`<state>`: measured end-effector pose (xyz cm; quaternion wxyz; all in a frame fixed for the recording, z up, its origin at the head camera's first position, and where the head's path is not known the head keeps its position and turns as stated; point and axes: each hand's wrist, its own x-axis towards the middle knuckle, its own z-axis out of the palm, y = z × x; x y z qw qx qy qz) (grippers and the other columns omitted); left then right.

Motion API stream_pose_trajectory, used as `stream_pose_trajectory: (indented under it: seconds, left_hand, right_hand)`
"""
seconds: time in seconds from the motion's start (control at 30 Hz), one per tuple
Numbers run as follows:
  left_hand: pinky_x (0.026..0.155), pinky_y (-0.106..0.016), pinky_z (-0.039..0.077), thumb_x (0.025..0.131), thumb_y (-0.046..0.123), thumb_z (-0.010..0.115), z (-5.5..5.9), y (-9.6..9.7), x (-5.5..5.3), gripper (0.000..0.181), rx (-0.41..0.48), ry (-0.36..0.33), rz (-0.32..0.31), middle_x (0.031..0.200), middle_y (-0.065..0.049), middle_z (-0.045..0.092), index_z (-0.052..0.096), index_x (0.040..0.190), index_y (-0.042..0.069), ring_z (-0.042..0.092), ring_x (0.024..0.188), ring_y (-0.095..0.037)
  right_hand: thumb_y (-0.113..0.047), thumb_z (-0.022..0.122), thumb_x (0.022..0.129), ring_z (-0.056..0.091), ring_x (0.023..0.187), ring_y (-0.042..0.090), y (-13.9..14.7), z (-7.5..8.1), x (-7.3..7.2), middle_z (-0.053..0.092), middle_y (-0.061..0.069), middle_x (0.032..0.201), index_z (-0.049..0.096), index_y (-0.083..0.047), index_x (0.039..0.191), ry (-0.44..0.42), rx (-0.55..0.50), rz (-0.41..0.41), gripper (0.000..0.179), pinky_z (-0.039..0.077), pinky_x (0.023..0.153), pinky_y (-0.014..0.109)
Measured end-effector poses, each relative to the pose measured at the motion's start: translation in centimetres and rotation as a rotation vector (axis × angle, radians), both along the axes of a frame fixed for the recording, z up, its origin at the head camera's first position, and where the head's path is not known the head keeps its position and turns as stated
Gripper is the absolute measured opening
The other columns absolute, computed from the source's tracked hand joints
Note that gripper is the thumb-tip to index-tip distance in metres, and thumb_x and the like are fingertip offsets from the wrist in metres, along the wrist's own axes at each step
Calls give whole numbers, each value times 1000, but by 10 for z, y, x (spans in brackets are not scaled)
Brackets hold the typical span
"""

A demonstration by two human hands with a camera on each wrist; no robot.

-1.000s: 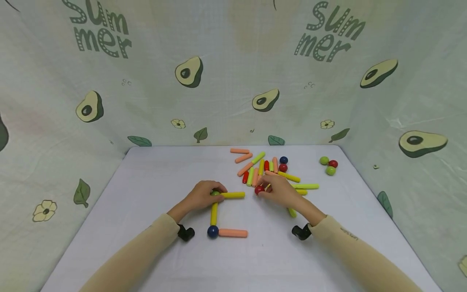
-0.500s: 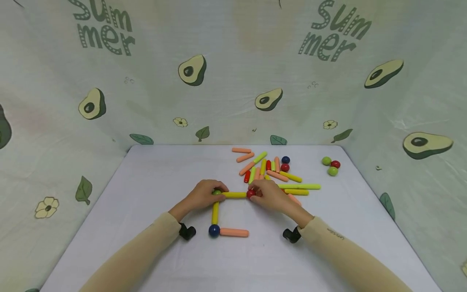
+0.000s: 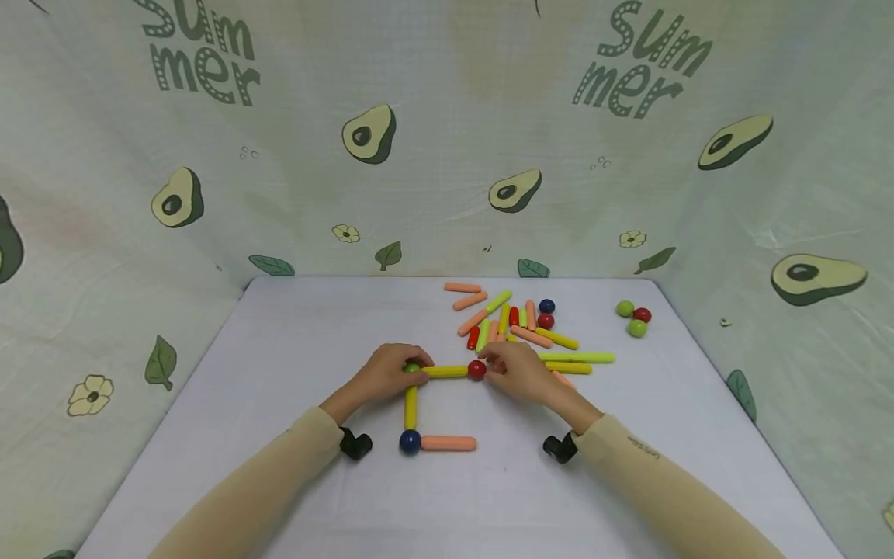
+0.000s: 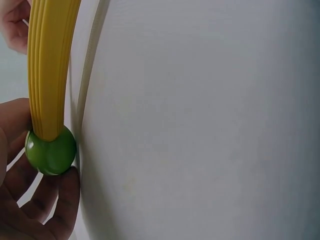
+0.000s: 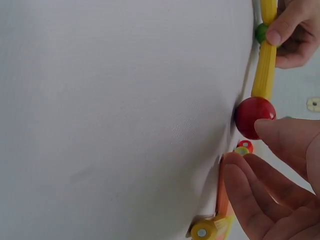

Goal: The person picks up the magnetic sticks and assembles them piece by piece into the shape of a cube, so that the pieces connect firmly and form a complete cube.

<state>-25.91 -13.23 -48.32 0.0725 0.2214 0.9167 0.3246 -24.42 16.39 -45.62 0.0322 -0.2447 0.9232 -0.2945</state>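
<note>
My left hand [image 3: 380,374] pinches a green ball [image 4: 52,156] between thumb and fingers. From this ball one yellow building rod [image 3: 447,372] runs right and another yellow rod [image 3: 410,409] runs toward me. The near rod ends at a dark blue ball [image 3: 410,442], with a salmon rod [image 3: 449,443] stretching right from it. A red ball [image 5: 252,116] sits on the right end of the far yellow rod. Right beside it is my right hand [image 3: 520,373], fingers spread off the ball and the thumb tip overlapping its edge in the right wrist view.
Loose salmon, yellow, lime and red rods lie in a pile behind my right hand, among them a long lime rod [image 3: 576,358]. A blue ball [image 3: 547,306] and a red ball [image 3: 545,321] are there too. Green and red balls [image 3: 642,314] cluster at the far right.
My right hand carried the red ball left from the pile to the end of the yellow rod, then loosened its fingers from it. The left hand kept its hold on the green ball.
</note>
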Motion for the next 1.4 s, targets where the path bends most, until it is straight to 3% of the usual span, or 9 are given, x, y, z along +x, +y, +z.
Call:
stream_pose_trajectory:
  seconds: [0.2, 0.37, 0.57, 0.7, 0.83, 1.07, 1.23, 1.4]
  left_hand:
    - [92, -36, 56, 95, 22, 82, 3, 0, 3, 18, 7, -11, 32, 101, 11, 72, 79, 113, 21, 63, 93, -12]
    - [93, -36, 56, 95, 23, 82, 3, 1, 4, 17, 4, -15, 55, 101, 11, 72, 79, 112, 23, 62, 93, -11]
    - [94, -36, 55, 95, 23, 82, 2, 0, 3, 18, -1, -12, 48, 101, 12, 72, 78, 113, 23, 62, 94, -10]
    - [93, -35, 55, 96, 24, 82, 3, -2, 2, 18, -6, -8, 41, 102, 12, 73, 79, 114, 23, 62, 94, -10]
    - [93, -35, 55, 96, 24, 81, 4, -2, 1, 18, -7, -1, 33, 102, 12, 73, 79, 114, 23, 62, 94, -10]
    - [93, -36, 56, 96, 23, 81, 4, -1, 0, 18, 3, -5, 26, 102, 11, 73, 79, 114, 22, 62, 94, -11]
    - [92, -36, 56, 96, 23, 81, 3, -1, 1, 18, -4, -16, 27, 102, 11, 73, 78, 114, 22, 62, 94, -11]
    - [92, -35, 55, 96, 23, 81, 2, -1, 1, 18, -6, -18, 22, 102, 12, 72, 78, 114, 22, 62, 94, -11]
  right_hand:
    - [-6, 78, 95, 63, 91, 24, 8, 3, -6, 74, 7, 106, 75, -5, 120, 45, 22, -22, 25, 57, 82, 34]
    - [-6, 82, 92, 55, 88, 21, 13, 3, -13, 69, 8, 101, 77, -6, 116, 72, 94, -35, 24, 49, 75, 31]
    - [7, 75, 90, 59, 100, 25, 17, 4, -17, 69, 10, 110, 79, -6, 110, 101, 145, -18, 24, 55, 89, 40]
    - [3, 79, 92, 62, 114, 30, 18, 4, -17, 69, 13, 121, 81, -6, 109, 117, 145, 25, 19, 57, 100, 46]
    - [-3, 83, 92, 61, 119, 32, 19, 4, -18, 66, 15, 126, 81, -6, 110, 137, 165, 66, 19, 58, 101, 46]
    - [3, 76, 94, 60, 121, 32, 22, 5, -23, 64, 15, 134, 76, -7, 130, 81, 217, 46, 37, 56, 104, 47]
    - [5, 70, 97, 61, 124, 36, 24, 3, -30, 58, 19, 143, 77, -7, 128, 60, 225, 27, 34, 55, 106, 48]
    - [4, 73, 96, 63, 118, 31, 23, 0, -37, 65, 17, 134, 77, -5, 126, 66, 164, 18, 31, 58, 99, 42]
